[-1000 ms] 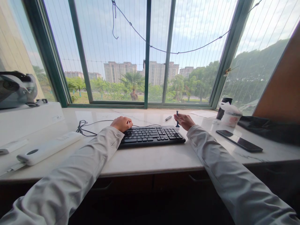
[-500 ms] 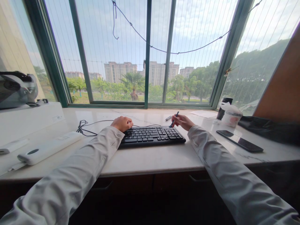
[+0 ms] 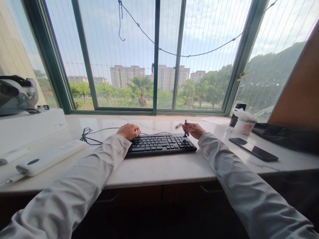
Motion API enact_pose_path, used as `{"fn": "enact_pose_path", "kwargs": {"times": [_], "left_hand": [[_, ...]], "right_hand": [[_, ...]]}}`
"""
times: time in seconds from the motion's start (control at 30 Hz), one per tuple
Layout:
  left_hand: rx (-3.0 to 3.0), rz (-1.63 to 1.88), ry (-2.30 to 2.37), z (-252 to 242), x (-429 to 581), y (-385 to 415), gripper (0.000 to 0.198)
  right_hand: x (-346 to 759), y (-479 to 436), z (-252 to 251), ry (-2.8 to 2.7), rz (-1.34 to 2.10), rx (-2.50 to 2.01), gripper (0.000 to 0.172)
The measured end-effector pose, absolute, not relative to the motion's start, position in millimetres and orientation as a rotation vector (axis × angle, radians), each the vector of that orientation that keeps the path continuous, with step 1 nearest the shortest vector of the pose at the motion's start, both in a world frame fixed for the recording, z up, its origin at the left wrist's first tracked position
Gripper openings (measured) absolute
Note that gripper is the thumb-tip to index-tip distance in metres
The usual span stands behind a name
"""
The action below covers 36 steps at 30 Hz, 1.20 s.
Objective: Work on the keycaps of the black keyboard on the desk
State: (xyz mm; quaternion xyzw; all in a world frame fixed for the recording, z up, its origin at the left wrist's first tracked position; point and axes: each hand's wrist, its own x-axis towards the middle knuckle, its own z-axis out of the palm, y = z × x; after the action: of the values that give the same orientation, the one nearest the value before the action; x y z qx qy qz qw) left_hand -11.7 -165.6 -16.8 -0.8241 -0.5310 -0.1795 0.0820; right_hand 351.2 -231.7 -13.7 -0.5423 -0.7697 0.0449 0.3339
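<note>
A black keyboard lies on the pale marble counter. Curled over its far left corner is my left hand, fingers closed and apparently gripping the edge; the fingertips are partly hidden. My right hand pinches a small dark blue brush and holds it upright above the number pad. Its flared lower end meets the keys at the far right, while short prongs show at its top. Just behind the keyboard, left of the brush, rests a small silvery object too small to name.
A black cable coils left of the keyboard. Further left are a white power bank and a white box with a headset-like device on it. To the right are a phone, a plastic cup and black cloth.
The brush has gone from a slant to upright and its lower end has shifted slightly right and nearer across the number pad. My left hand stays at the keyboard's corner.
</note>
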Motion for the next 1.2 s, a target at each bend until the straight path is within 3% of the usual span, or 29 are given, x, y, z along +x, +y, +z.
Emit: {"fn": "enact_pose_path", "kwargs": {"times": [0.4, 0.83, 1.2], "left_hand": [[-2.465, -0.538, -1.605, -15.2, -11.0, -167.9, 0.033], [-2.455, -0.53, -1.59, -15.7, -11.2, -167.3, 0.034], [-2.452, -0.54, -1.586, -17.4, -12.1, -164.7, 0.034]], "right_hand": [[353.2, -234.3, -9.5, -1.819, -0.027, -1.498, 0.047], [355.6, -221.7, -19.5, -1.665, 0.239, -1.326, 0.038], [358.3, -214.8, -20.8, -1.588, 0.377, -1.438, 0.015]]}}
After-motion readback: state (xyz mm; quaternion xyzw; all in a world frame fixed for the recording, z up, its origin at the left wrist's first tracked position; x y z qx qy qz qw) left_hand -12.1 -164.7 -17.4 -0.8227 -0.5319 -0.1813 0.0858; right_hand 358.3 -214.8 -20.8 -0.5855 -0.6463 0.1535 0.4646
